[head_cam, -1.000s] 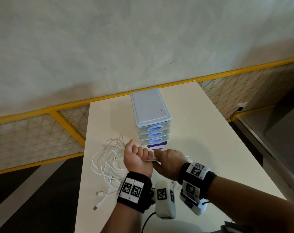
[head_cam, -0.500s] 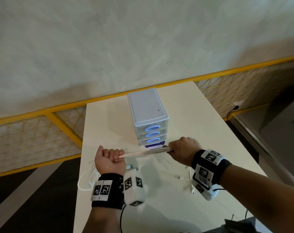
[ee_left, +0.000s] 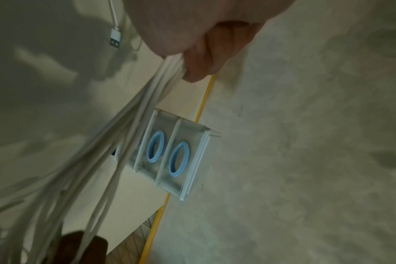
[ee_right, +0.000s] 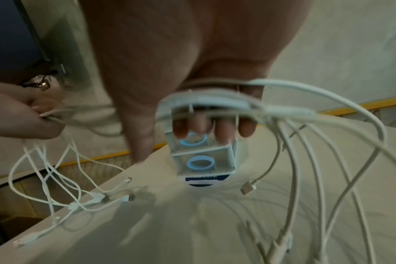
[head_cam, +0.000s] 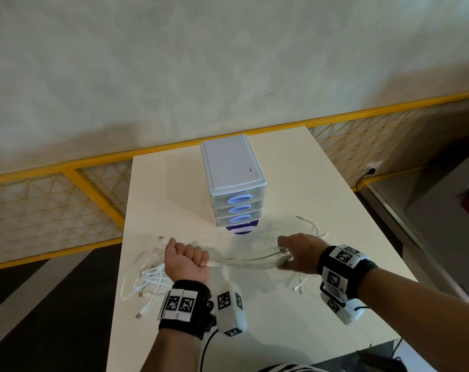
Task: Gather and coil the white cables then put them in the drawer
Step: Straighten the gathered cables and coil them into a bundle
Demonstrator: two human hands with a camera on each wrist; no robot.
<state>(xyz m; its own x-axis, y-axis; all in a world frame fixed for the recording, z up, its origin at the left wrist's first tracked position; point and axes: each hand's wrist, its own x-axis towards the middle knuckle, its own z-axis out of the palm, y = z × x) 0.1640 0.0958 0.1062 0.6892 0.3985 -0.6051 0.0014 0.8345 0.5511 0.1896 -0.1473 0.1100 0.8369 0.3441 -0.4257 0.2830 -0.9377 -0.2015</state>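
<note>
The left hand [head_cam: 186, 260] was clenched into a fist around a bundle of thin white USB cables [head_cam: 244, 261], low and left of centre in the head view. The bundle ran rightward, just above the cream rectangular table [head_cam: 295, 183], to the right hand [head_cam: 299, 255]. In the right wrist view the right hand's fingers [ee_right: 224, 128] were straight and spread, with the cables draped over them in a loose loop, not gripped. Loose ends trailed off both hands: a tangle with USB plugs lay on the table at lower left of the head view, beside the left wrist, and shorter tails lay behind and below the right hand. The small white plastic drawer unit with translucent drawers and blue oval handles [head_cam: 233, 183] stood on the table at centre frame, beyond the hands; its three visible drawers were pushed in. A blue-and-white printed label [head_cam: 241, 228] stuck out at its base. The cables were outside the drawer unit. A yellow metal mesh railing [head_cam: 67, 200] ran behind the table's far edge.
</note>
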